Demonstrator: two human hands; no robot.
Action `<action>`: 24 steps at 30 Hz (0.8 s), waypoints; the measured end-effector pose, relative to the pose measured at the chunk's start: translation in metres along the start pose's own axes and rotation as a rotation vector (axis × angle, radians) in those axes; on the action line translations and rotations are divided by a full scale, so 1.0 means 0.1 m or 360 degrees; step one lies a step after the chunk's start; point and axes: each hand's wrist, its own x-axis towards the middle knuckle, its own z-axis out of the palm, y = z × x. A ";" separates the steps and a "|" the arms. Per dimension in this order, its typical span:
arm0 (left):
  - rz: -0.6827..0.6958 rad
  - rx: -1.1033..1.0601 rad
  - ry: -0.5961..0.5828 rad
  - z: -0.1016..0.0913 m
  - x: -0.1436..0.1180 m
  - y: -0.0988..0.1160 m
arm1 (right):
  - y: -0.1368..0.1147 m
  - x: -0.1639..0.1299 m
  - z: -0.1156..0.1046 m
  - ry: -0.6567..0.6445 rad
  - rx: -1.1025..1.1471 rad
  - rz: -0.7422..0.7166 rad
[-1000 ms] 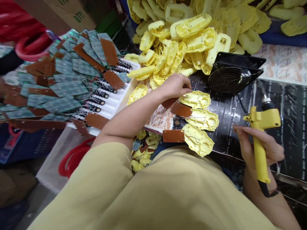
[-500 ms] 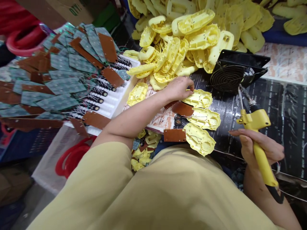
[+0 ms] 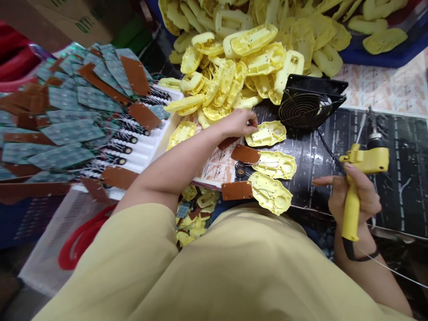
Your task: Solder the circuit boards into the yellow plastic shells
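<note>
My right hand point(image 3: 356, 196) grips a yellow soldering gun point(image 3: 351, 211), its tip pointing up and away over the black bench, index finger held out to the left. My left hand point(image 3: 241, 123) has its fingers curled together at the left end of the farthest yellow plastic shell point(image 3: 267, 133); what they pinch is hidden. Under that wrist a brown circuit board point(image 3: 226, 143) shows in part. Nearer to me lie a second shell point(image 3: 276, 164) and a third shell point(image 3: 271, 193). Brown boards point(image 3: 245, 154) with thin wires overlap or touch their left ends, with a small round black speaker point(image 3: 240, 170) between.
A black fan point(image 3: 307, 107) stands behind the shells. Yellow shells point(image 3: 224, 80) are heaped at the back, more in a blue bin point(image 3: 377, 55). At left, boards point(image 3: 70, 129) with wires are piled on a white foam tray point(image 3: 150, 147). A thin cord trails from the gun.
My right hand has turned the soldering gun, so its tip points further right, away from the fan. The view has shifted slightly. My left hand stays at the farthest shell.
</note>
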 end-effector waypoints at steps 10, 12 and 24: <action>-0.0105 0.0416 0.0071 -0.06 -0.15 0.17 | 0.00 0.04 -0.03 -0.0060 -0.0076 -0.0088; -0.0137 0.0422 0.0142 -0.14 -0.24 0.19 | 0.02 0.04 -0.02 -0.0098 -0.0064 -0.0108; 0.0378 -0.0122 0.0045 -0.25 -0.61 0.67 | -0.03 0.21 0.13 -0.0395 -0.0305 -0.0544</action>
